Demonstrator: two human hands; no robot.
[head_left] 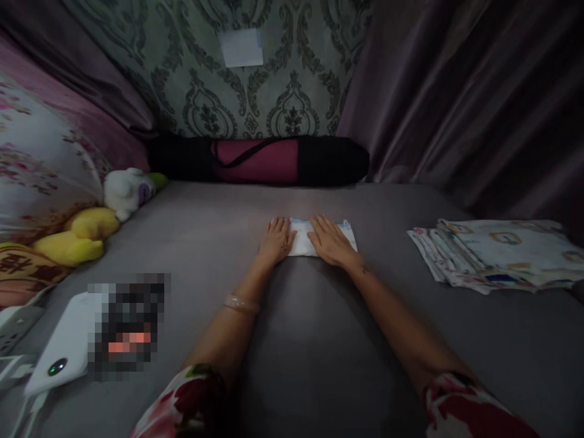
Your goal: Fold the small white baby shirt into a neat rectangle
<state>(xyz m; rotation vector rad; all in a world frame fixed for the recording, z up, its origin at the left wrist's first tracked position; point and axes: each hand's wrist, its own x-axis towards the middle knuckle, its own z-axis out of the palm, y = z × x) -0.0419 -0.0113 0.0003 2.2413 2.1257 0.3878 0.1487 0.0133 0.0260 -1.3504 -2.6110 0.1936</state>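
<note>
At left is a yellow toy (75,237). The left hand (276,239) rests flat at the left end of a white folded item (301,240) on the grey sheet (201,237); the right hand (332,241) (equally flat) covers its right part. Farther right, patterned cloths (511,249) are stacked.

Grey sheet (205,243) across my feed
I see a white cloth (300,242) edged pale blue, floral red-and-white sleeves (194,398), yellow plush toy (73,242), black-and-magenta bag (262,163), dark damask wallpaper (191,79).
</note>
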